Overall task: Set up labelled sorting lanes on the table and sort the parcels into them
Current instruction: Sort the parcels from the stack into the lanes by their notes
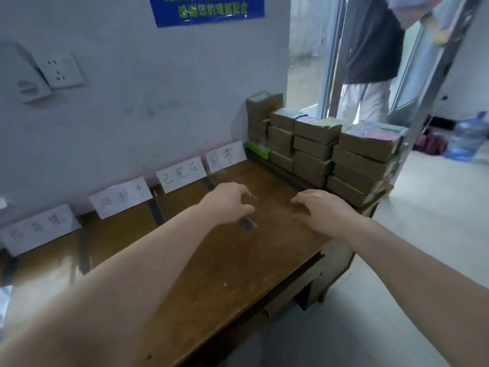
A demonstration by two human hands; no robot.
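Wooden table (238, 263), tape strip (248, 224) running front-to-back

A small parcel-handling office: a worn wooden desk (238, 260) against a plain wall (148, 75), handwritten paper labels (180, 174) propped along its back, brown cardboard parcels (317, 144) stacked right of centre, a blue printed notice (206, 9) at the top, a glass door (412, 75) upper right.

Table (238, 260): brown wood grain. Label cards (181, 174): white, black handwriting. Parcels (312, 154), right of centre: brown cardboard, pastel green, pink and blue tops. Tape strips (156, 213): dark grey. Sign (206, 9), top centre: blue, yellow lettering.
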